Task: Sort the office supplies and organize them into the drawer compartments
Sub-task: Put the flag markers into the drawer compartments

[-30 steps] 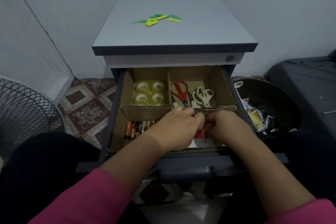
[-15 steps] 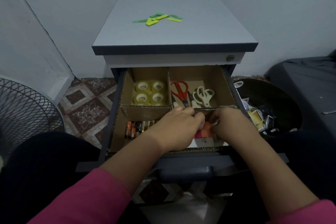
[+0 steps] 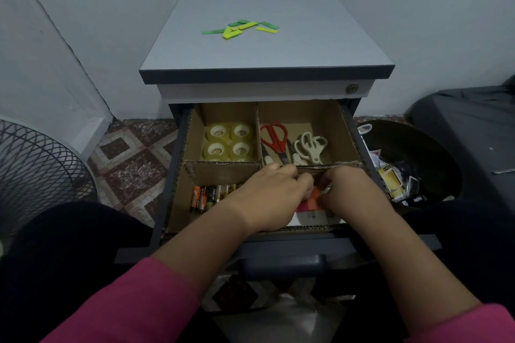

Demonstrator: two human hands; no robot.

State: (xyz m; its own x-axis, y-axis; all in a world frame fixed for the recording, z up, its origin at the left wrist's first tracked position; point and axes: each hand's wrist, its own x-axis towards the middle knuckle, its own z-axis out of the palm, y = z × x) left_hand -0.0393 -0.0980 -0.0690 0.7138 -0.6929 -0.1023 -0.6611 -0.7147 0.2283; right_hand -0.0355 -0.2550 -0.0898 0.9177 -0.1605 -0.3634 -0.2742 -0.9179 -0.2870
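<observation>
Pads (image 3: 310,202) are pinched by both grips, left hand (image 3: 274,189) and right hand (image 3: 349,189), directly beneath, front-right compartment.

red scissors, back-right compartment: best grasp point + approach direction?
Grip the red scissors at the handle loops, coming straight down from above. They lie flat with the loops toward the back of the compartment and fully exposed. The blades point forward, run beside the beige scissors and end near the cardboard divider, close to both hands, so that end is crowded. A top-down pinch across the loops looks least obstructed.
</observation>
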